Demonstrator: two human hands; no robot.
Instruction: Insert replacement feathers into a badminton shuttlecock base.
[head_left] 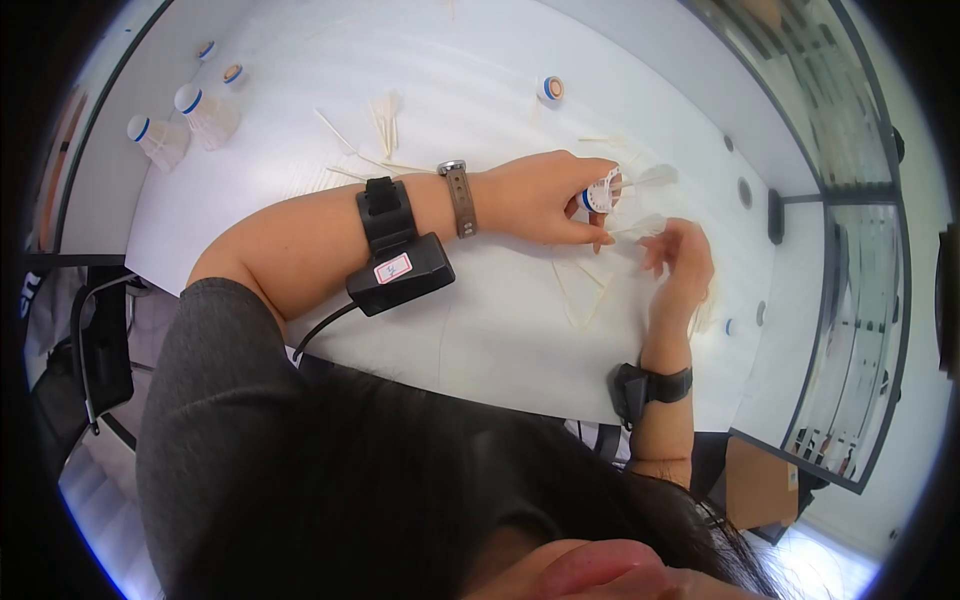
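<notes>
My left hand [550,198] is closed around a white shuttlecock base [598,196] with a blue band and a ring of slots. A pale feather [652,180] sticks out from it to the right. Just right of the base, the fingers of my right hand [682,258] are curled together, slightly blurred. Another pale feather [640,228] lies against the fingertips; whether they grip it cannot be made out. Loose feathers [582,290] lie on the white table [430,345] below my hands.
Two feathered shuttlecocks [208,115] stand at the left, near two small blue-banded caps [233,74]. Another cap [552,88] sits at the back. Loose feathers [384,122] are scattered beyond my left forearm. A glass-fronted shelf [845,330] borders the right.
</notes>
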